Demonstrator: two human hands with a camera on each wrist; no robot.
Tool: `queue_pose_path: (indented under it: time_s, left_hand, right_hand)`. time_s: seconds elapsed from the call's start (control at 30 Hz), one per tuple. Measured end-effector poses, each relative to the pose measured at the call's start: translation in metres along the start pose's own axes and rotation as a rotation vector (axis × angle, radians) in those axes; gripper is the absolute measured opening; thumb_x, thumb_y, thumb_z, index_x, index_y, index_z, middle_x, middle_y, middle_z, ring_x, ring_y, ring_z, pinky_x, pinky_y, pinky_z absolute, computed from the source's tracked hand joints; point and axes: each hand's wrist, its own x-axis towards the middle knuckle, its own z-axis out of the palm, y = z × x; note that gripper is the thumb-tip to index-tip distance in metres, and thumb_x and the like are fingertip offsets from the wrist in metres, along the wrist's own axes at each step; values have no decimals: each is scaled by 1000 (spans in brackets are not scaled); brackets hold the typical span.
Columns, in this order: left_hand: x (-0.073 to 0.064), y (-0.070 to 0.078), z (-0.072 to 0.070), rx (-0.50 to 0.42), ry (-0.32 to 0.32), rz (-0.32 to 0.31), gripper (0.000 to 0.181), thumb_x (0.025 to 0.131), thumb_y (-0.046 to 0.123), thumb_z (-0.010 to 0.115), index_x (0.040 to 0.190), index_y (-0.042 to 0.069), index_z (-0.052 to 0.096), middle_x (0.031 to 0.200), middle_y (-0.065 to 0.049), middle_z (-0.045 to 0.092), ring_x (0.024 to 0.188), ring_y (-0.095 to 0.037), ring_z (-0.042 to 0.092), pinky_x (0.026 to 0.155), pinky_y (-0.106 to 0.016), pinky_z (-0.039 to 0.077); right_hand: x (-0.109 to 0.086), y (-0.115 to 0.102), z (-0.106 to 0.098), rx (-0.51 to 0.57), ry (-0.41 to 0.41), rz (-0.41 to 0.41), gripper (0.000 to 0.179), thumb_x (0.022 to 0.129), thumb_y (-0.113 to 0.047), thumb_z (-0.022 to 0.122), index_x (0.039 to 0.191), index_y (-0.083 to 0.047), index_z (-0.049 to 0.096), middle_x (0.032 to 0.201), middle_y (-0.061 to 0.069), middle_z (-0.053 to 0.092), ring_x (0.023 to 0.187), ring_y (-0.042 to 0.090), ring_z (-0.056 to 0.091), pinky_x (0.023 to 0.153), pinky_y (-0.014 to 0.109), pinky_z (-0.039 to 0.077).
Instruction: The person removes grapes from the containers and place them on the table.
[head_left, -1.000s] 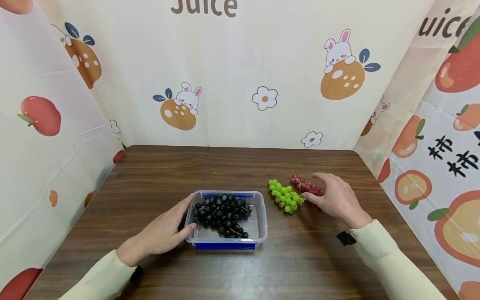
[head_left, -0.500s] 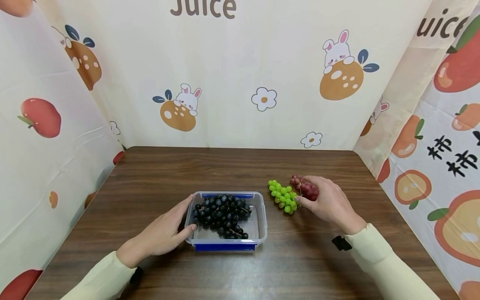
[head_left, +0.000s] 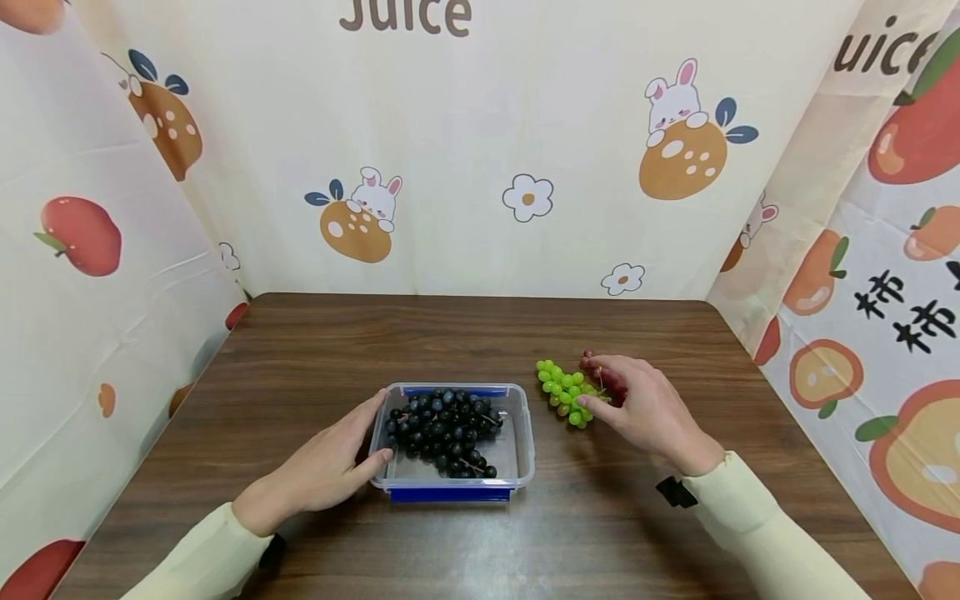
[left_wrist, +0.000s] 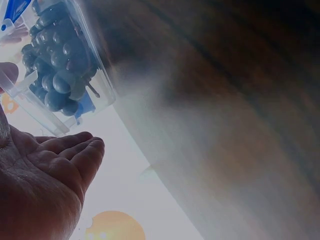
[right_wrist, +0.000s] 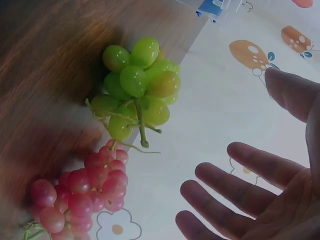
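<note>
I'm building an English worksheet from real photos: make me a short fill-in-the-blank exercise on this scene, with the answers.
1. The person's ____ hand touches the clear container.
2. The container's latches are ____.
3. In the head view, the green grapes lie to the ____ of the container.
4. The black grapes lie ____ the container.
Missing words: left; blue; right; inside.

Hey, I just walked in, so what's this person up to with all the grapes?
The person's left hand rests against the left side of a clear container that holds dark grapes. Their right hand is open beside a green bunch and a red bunch, both outside the container on the wooden table. Whether it touches either bunch, I can't tell.
</note>
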Motion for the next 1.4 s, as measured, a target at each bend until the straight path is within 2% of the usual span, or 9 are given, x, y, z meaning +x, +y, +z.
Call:
queue_pose_path:
  time_s: [0.3, 0.57, 0.83, 1.17, 1.4]
  left_hand:
    - [-1, 1, 0, -6, -2, -3, 82, 104, 40, 60, 166, 10, 14, 168, -12, 24, 149, -30, 35, 112, -54, 40]
    - [-1, 1, 1, -13, 7, -3, 83, 103, 39, 61, 166, 10, 15, 168, -12, 25, 148, -29, 36, 112, -53, 40]
    - [-1, 0, 1, -10, -1, -2, 82, 104, 40, 59, 166, 10, 13, 168, -11, 23, 149, -30, 36, 112, -53, 40]
    - [0, 1, -1, -16, -6, -4, 82, 104, 38, 60, 166, 10, 13, 168, -12, 23, 148, -30, 36, 112, -54, 40]
    - [0, 0, 0, -13, -3, -3, 82, 104, 38, 60, 166, 10, 13, 168, -13, 24, 149, -30, 35, 113, -54, 39]
  right_hand:
    - [2, -9, 7, 23, 28, -67, 58, 86, -40, 84, 132, -9, 68, 133, 12, 66, 119, 33, 61, 98, 57, 50]
    - [3, -16, 10, 20, 35, -75, 58, 87, -46, 82, 133, -14, 68, 137, 10, 64, 128, 34, 55, 103, 58, 46]
    - [7, -26, 14, 68, 16, -101, 60, 86, -47, 82, 135, -14, 67, 136, 6, 65, 133, 35, 52, 107, 58, 43]
    - [10, -39, 19, 81, -1, -140, 62, 87, -51, 80, 138, -20, 65, 139, 0, 63, 132, 28, 54, 111, 56, 40]
    - [13, -47, 23, 97, -2, -173, 66, 85, -48, 82, 139, -13, 64, 138, 3, 64, 128, 29, 56, 112, 56, 40]
